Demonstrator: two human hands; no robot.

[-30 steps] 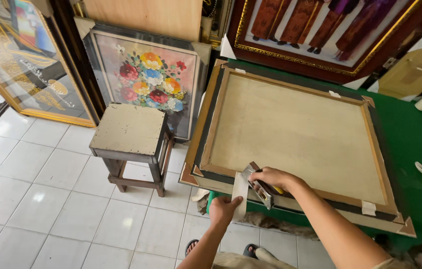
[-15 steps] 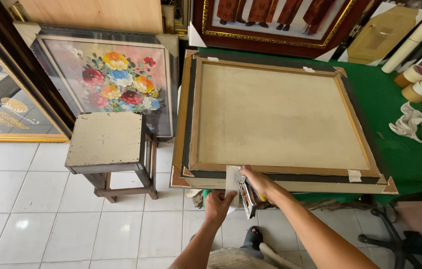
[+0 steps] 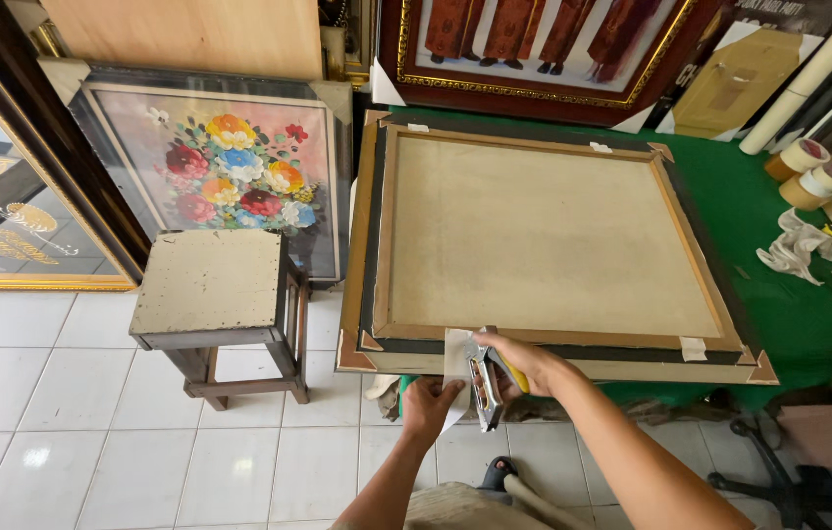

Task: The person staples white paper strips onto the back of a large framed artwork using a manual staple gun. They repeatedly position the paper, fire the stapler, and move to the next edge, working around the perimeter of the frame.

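Fingers of our right hand (image 3: 524, 365) were wrapped around the staple gun (image 3: 484, 389) at lower centre; our left hand (image 3: 428, 402) pinched the flimsy paper strip (image 3: 455, 361) against the stiff frame (image 3: 553, 353), best gripped by its edge.

Bright even daylight, sharp, slight edge distortion

Both forearms bare, no sleeves showing; left hand (image 3: 428, 402) and right hand (image 3: 524, 363) without gloves; dark sandal (image 3: 496, 475) near.
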